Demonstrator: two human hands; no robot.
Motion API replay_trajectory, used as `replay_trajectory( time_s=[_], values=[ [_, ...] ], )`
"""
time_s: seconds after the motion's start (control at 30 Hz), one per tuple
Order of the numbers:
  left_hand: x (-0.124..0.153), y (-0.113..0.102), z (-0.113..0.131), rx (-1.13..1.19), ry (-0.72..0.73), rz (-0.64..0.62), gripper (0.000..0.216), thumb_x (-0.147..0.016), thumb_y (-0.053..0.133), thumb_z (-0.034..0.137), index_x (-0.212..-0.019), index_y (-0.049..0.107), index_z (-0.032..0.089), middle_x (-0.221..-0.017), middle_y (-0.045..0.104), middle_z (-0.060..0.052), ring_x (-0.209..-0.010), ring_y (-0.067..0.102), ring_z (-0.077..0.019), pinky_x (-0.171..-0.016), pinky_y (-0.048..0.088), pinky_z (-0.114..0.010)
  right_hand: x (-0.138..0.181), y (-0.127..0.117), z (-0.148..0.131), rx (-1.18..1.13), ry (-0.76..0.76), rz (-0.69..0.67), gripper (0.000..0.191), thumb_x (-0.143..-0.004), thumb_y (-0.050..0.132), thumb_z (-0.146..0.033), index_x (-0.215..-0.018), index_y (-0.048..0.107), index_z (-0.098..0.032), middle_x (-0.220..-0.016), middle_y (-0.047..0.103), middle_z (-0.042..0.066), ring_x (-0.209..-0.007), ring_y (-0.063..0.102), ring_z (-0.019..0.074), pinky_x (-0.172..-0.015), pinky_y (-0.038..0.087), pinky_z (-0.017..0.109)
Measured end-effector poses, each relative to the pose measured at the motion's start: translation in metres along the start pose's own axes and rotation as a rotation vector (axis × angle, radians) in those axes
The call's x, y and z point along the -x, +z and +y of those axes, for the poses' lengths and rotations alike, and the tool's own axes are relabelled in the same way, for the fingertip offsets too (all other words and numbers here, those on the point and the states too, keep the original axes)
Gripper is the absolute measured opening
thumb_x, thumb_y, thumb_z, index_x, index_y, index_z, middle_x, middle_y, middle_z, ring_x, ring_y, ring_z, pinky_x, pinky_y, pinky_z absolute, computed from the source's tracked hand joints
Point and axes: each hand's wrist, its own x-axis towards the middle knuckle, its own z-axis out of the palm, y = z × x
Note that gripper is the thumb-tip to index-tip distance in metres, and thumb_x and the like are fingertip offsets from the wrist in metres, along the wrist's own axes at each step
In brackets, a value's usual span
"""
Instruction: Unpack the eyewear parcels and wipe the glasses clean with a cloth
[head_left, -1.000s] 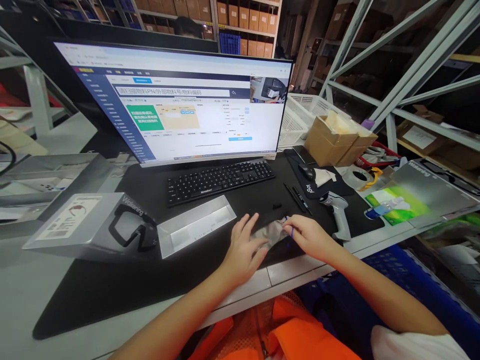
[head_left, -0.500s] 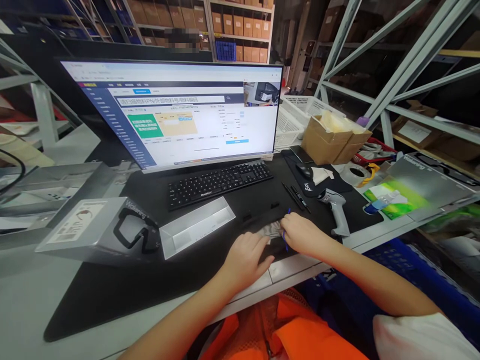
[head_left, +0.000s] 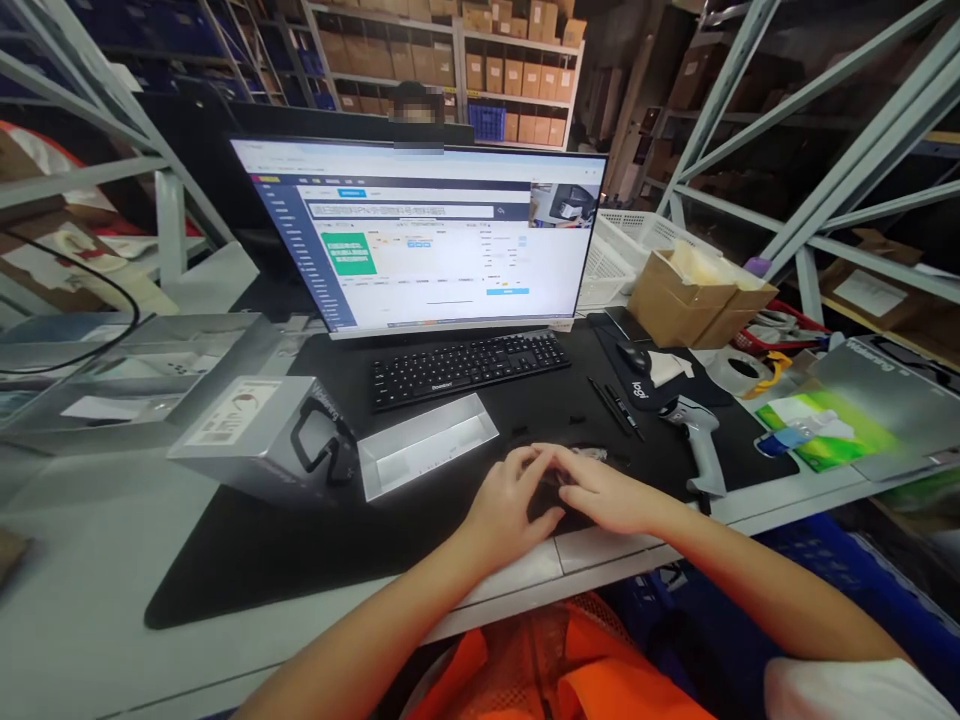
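On the black mat [head_left: 300, 545], the left hand [head_left: 514, 508] and right hand [head_left: 611, 492] are touching, both half-curled; any grip is hiding, so I cannot tell. Beyond the right fingers, crinkled wrap [head_left: 593, 453] is lying, seemingly light, soft, slippery; its edges are inviting pinching.

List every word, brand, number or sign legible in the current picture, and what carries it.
"logi": the mouse pad.
"Wakening", apparently, slanted and soft: the grey box at left.
"Wakening", apparently, blurred: the silver box at far right.
Too blurred to read: the keyboard brand and the monitor text.
Too small: the grey box's white label and the shelf cartons' labels.
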Motion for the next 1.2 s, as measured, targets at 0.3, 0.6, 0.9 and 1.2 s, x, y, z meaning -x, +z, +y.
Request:
replay_trajectory(
  time_s=[0.3, 0.6, 0.9, 1.2],
  values=[
    [-0.004, -0.005, -0.007, -0.042, 0.068, -0.070, 0.041, -0.094, 0.060, 0.036, -0.131, 0.057, 0.019, -0.132, 0.063, -0.011, -0.111, 0.063, -0.0267, -0.088, 0.047, -0.042, 0.058, -0.002, -0.012, 0.492, -0.085, 0.065, 0.058, -0.094, 0.052, -0.017, -0.151, 0.045, -0.023, -0.158, 0.045, 0.010, -0.143, 0.045, 0.0272, -0.117, 0.040, 0.047],
    [-0.003, -0.002, 0.001, 0.036, 0.044, -0.127, 0.028, -0.086, 0.069, 0.034, -0.107, 0.062, 0.017, -0.102, 0.069, -0.007, -0.092, 0.061, -0.0252, -0.084, 0.042, -0.042, 0.061, -0.008, 0.029, 0.514, -0.007, 0.128, 0.030, -0.096, 0.054, -0.022, -0.124, 0.066, -0.020, -0.123, 0.071, 0.010, -0.115, 0.061, 0.0284, -0.100, 0.050, 0.049],
    [0.000, 0.000, 0.004, 0.241, 0.259, 0.009, 0.031, -0.093, 0.060, 0.023, -0.123, 0.055, 0.022, -0.101, 0.067, -0.005, -0.095, 0.061, -0.0194, -0.089, 0.040, -0.038, 0.045, 0.003, 0.007, 0.418, -0.041, 0.031, 0.036, -0.090, 0.060, -0.018, -0.126, 0.061, -0.022, -0.115, 0.068, 0.009, -0.106, 0.056, 0.0273, -0.093, 0.045, 0.048],
    [0.000, 0.004, 0.002, 0.219, 0.346, 0.127, 0.035, -0.085, 0.060, 0.013, -0.120, 0.056, 0.019, -0.088, 0.065, -0.005, -0.083, 0.059, -0.0182, -0.079, 0.044, -0.036, 0.062, -0.005, 0.045, 0.374, -0.083, 0.310, 0.014, -0.099, 0.054, -0.021, -0.108, 0.065, -0.022, -0.106, 0.064, 0.008, -0.101, 0.060, 0.0226, -0.087, 0.051, 0.038]
  ],
)
